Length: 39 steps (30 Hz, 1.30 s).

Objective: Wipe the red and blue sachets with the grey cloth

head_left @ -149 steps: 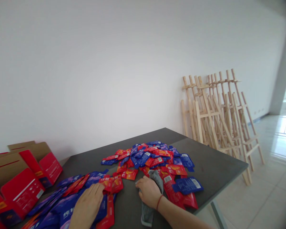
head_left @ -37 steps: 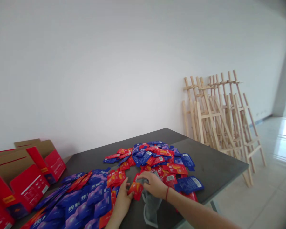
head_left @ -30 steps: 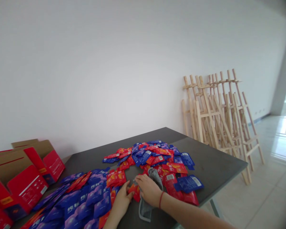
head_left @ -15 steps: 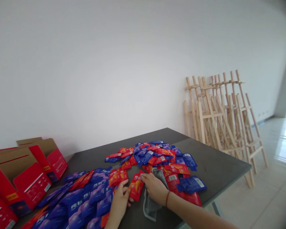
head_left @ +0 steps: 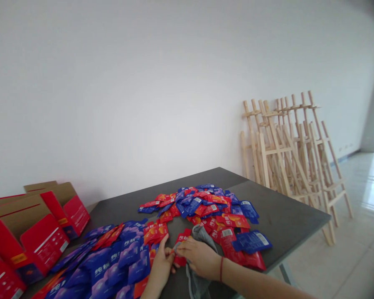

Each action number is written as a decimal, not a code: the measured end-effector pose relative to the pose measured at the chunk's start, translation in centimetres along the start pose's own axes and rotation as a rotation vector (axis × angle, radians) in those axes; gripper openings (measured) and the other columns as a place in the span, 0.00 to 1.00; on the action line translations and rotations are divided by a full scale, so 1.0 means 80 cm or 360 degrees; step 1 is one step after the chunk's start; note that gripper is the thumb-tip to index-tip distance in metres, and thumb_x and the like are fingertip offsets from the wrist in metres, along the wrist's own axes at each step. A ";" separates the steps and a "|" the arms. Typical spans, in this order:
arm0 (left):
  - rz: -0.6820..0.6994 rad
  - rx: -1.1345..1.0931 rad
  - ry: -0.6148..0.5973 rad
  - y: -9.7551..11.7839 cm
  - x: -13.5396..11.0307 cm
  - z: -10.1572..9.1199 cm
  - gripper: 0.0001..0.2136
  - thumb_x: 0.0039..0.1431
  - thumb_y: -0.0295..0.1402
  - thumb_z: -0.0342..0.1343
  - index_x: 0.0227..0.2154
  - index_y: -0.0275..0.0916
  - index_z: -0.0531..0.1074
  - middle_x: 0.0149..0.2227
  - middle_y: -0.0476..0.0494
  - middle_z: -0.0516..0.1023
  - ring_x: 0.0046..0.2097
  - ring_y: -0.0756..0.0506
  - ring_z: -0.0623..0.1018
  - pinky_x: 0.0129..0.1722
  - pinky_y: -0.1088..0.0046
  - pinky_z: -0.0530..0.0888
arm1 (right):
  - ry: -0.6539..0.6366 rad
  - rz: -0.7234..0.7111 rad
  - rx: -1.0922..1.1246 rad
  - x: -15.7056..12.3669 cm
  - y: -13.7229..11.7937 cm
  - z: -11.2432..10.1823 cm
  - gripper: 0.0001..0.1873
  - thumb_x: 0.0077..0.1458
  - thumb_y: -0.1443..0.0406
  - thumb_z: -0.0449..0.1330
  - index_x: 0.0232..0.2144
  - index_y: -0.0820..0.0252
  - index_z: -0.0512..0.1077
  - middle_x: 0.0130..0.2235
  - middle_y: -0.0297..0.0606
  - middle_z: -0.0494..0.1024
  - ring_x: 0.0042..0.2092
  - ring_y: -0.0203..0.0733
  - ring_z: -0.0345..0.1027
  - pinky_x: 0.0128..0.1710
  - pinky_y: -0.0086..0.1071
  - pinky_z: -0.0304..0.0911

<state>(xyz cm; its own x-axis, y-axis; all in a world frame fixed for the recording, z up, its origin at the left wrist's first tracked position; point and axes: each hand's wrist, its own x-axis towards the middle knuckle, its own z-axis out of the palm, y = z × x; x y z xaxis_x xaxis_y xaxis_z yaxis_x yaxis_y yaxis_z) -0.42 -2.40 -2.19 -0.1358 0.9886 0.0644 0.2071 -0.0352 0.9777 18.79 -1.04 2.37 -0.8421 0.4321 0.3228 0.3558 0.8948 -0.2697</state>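
Red packet (head_left: 183, 236), one: at seven o'clock from the heap (head_left: 197, 204). Left hand (head_left: 162, 262): fingers clamped on its edge. Right hand (head_left: 203, 257): fingers together on grey cloth (head_left: 205, 236), newly shifted across the packet; wiping apparently underway.

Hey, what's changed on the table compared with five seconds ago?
The left hand has moved right, off the laid-out packets, and now grips a red packet between the hands. The right hand has brought its cloth onto that packet. The boxes and easels stayed put.
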 end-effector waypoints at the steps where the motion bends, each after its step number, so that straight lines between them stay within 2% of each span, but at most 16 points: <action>1: 0.0035 0.0013 0.0031 -0.004 0.001 0.000 0.39 0.51 0.40 0.56 0.64 0.38 0.45 0.20 0.60 0.69 0.18 0.50 0.72 0.16 0.77 0.66 | 0.0025 0.0100 -0.0029 0.002 0.004 0.000 0.25 0.53 0.72 0.54 0.55 0.65 0.67 0.56 0.47 0.71 0.57 0.48 0.61 0.60 0.39 0.52; 4: 0.0082 0.0041 0.0139 -0.013 0.004 0.000 0.41 0.49 0.47 0.56 0.63 0.37 0.47 0.22 0.59 0.70 0.16 0.51 0.69 0.17 0.75 0.66 | 0.0109 0.0415 -0.0107 0.012 0.016 -0.001 0.23 0.53 0.75 0.52 0.52 0.67 0.70 0.54 0.50 0.72 0.55 0.51 0.63 0.59 0.42 0.54; 6: 0.0079 0.0047 0.0189 -0.015 0.006 0.000 0.43 0.47 0.51 0.57 0.63 0.36 0.48 0.22 0.58 0.70 0.17 0.51 0.69 0.17 0.75 0.66 | 0.0107 0.0483 -0.0113 0.019 0.019 -0.002 0.23 0.52 0.75 0.52 0.50 0.67 0.71 0.53 0.50 0.73 0.54 0.51 0.64 0.58 0.42 0.55; 8: 0.0081 0.0037 0.0188 -0.015 0.006 0.000 0.43 0.46 0.50 0.58 0.62 0.37 0.50 0.22 0.58 0.70 0.19 0.49 0.72 0.18 0.75 0.67 | 0.0057 0.0361 -0.0073 0.021 0.016 -0.003 0.22 0.52 0.75 0.53 0.50 0.68 0.71 0.53 0.49 0.73 0.54 0.49 0.64 0.58 0.40 0.55; 12: 0.0070 0.0012 0.0119 -0.012 0.003 0.000 0.38 0.49 0.45 0.56 0.61 0.38 0.52 0.24 0.56 0.71 0.22 0.48 0.73 0.20 0.73 0.69 | -0.0026 -0.0101 0.0069 0.007 -0.001 -0.004 0.25 0.53 0.71 0.55 0.55 0.65 0.68 0.57 0.46 0.70 0.57 0.46 0.61 0.60 0.37 0.52; 14: 0.0072 0.0030 0.0109 -0.009 0.001 0.000 0.38 0.48 0.45 0.55 0.61 0.39 0.53 0.26 0.55 0.72 0.22 0.48 0.73 0.20 0.73 0.69 | -0.0044 -0.0168 0.0086 0.000 -0.006 -0.004 0.26 0.54 0.70 0.55 0.56 0.63 0.67 0.58 0.43 0.69 0.58 0.45 0.60 0.60 0.36 0.51; 16: 0.0082 0.0076 0.0094 -0.006 0.000 0.000 0.38 0.48 0.48 0.54 0.61 0.39 0.53 0.26 0.55 0.71 0.23 0.48 0.73 0.21 0.72 0.69 | -0.0025 -0.0085 0.0045 -0.002 -0.006 -0.004 0.25 0.54 0.70 0.55 0.56 0.63 0.67 0.57 0.44 0.70 0.57 0.45 0.60 0.60 0.36 0.51; 21: 0.0096 0.0153 0.0057 -0.007 0.000 0.000 0.35 0.50 0.48 0.52 0.60 0.39 0.55 0.26 0.55 0.70 0.24 0.48 0.73 0.22 0.72 0.70 | 0.0126 0.0390 -0.0120 0.020 0.014 -0.003 0.22 0.53 0.74 0.53 0.51 0.68 0.70 0.54 0.49 0.72 0.55 0.49 0.63 0.58 0.38 0.55; 24: 0.0101 0.0181 0.0025 -0.012 0.001 0.000 0.33 0.51 0.47 0.51 0.59 0.40 0.57 0.28 0.53 0.71 0.25 0.47 0.74 0.23 0.71 0.70 | 0.0079 0.0458 -0.0168 0.037 0.029 -0.003 0.19 0.53 0.75 0.53 0.48 0.70 0.72 0.51 0.51 0.74 0.53 0.50 0.65 0.56 0.40 0.56; 26: 0.0105 0.0218 0.0000 -0.015 0.003 0.000 0.31 0.52 0.46 0.49 0.59 0.40 0.58 0.29 0.52 0.72 0.25 0.48 0.74 0.23 0.72 0.70 | 0.0039 0.0394 -0.0158 0.046 0.035 -0.002 0.19 0.53 0.74 0.54 0.47 0.70 0.73 0.50 0.51 0.75 0.52 0.50 0.66 0.55 0.39 0.57; 29: 0.0126 0.0227 -0.0032 -0.021 0.007 -0.001 0.30 0.53 0.43 0.47 0.59 0.39 0.57 0.30 0.51 0.73 0.25 0.48 0.73 0.23 0.72 0.71 | -0.0022 0.0166 -0.0097 0.050 0.032 0.002 0.20 0.52 0.73 0.56 0.49 0.68 0.72 0.52 0.47 0.74 0.55 0.47 0.65 0.58 0.37 0.54; 34: 0.0069 0.0165 0.0027 -0.021 0.008 -0.003 0.31 0.51 0.39 0.48 0.60 0.39 0.55 0.34 0.48 0.74 0.24 0.48 0.72 0.22 0.71 0.71 | 0.0012 -0.0208 0.0146 0.024 0.008 -0.003 0.24 0.54 0.68 0.55 0.54 0.65 0.69 0.56 0.47 0.71 0.58 0.46 0.61 0.61 0.39 0.49; 37: 0.0119 0.0198 0.0104 -0.003 0.002 -0.006 0.31 0.52 0.43 0.50 0.60 0.39 0.56 0.31 0.49 0.74 0.25 0.47 0.73 0.23 0.70 0.72 | 0.0036 -0.0200 0.0242 -0.002 0.002 -0.012 0.26 0.54 0.64 0.56 0.55 0.62 0.68 0.58 0.45 0.69 0.58 0.46 0.62 0.61 0.38 0.50; 39: 0.0175 0.0223 0.0173 0.013 -0.003 -0.011 0.32 0.53 0.46 0.50 0.59 0.38 0.57 0.29 0.50 0.73 0.26 0.46 0.75 0.24 0.69 0.73 | 0.0076 -0.0028 0.0205 -0.015 0.005 -0.013 0.23 0.54 0.63 0.57 0.53 0.60 0.71 0.57 0.43 0.71 0.57 0.47 0.63 0.59 0.39 0.52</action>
<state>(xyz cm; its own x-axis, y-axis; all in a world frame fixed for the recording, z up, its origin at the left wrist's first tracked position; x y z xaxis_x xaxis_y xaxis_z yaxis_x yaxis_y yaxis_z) -0.98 -2.83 -0.99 -0.2069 0.9581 0.1980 0.3585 -0.1141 0.9265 20.37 -1.05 2.85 -0.8264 0.4240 0.3706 0.2836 0.8819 -0.3767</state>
